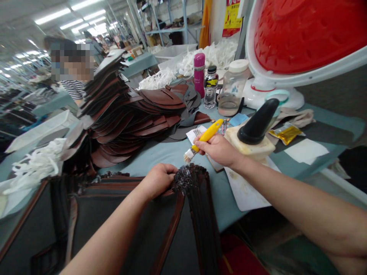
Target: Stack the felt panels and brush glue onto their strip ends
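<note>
My right hand is closed around a paintbrush with a yellow handle and pale bristles tipped down to the left. The bristles hang just above the bunched, frayed corner of a stack of dark leather panels with brown edges. On the top edge of those panels, my left hand is closed with its fingers curled; the fingertips are partly hidden. Beyond both hands rises a tall heap of brown cut leather pieces.
Right of the brush, a black-handled tool stands on a cream block. Behind are a pink flask, a small bottle, a jar and a large red and white appliance. White strips lie left; another person is beyond.
</note>
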Motion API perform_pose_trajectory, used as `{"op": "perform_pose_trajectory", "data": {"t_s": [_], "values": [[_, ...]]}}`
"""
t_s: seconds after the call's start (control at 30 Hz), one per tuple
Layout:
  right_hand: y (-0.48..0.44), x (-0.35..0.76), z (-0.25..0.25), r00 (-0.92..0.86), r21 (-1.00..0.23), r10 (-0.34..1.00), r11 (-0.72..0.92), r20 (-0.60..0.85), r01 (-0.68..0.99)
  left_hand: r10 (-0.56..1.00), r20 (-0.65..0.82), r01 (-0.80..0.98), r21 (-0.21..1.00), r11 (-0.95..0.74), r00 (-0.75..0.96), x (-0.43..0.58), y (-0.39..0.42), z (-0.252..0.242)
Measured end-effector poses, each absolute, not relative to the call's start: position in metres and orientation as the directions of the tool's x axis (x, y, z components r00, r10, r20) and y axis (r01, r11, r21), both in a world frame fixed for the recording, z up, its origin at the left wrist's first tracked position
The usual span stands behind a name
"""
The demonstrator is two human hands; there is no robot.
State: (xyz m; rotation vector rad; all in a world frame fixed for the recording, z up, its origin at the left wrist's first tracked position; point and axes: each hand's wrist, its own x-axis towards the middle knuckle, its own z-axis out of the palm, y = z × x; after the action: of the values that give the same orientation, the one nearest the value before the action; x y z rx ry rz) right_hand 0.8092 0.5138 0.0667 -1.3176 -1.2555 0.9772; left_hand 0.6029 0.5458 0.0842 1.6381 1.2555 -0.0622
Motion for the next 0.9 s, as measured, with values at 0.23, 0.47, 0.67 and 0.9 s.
{"op": "perform_pose_trajectory", "data": {"t_s": [0.23, 0.47, 0.67, 0.9], "values": [[0.505, 0.799, 0.062, -0.092, -0.978, 0.993, -0.096, -0.08, -0.188, 0.716, -0.528, 0.645, 0.751, 0.141, 0.457, 0.598, 0.54, 0.092], [0.504, 0.804, 0.07, 0.084, -0.926, 0.995, -0.009, -0.044, -0.379, 0.755, -0.512, 0.685, 0.719, 0.116, 0.409, 0.598, 0.541, 0.093], [0.499, 0.801, 0.071, -0.047, -0.95, 0.995, -0.1, -0.09, -0.295, 0.718, -0.532, 0.656, 0.742, 0.139, 0.448, 0.596, 0.545, 0.094], [0.503, 0.804, 0.07, 0.066, -0.971, 0.996, -0.04, -0.057, -0.235, 0.684, -0.606, 0.845, 0.534, -0.028, 0.406, 0.611, 0.552, 0.093]]}}
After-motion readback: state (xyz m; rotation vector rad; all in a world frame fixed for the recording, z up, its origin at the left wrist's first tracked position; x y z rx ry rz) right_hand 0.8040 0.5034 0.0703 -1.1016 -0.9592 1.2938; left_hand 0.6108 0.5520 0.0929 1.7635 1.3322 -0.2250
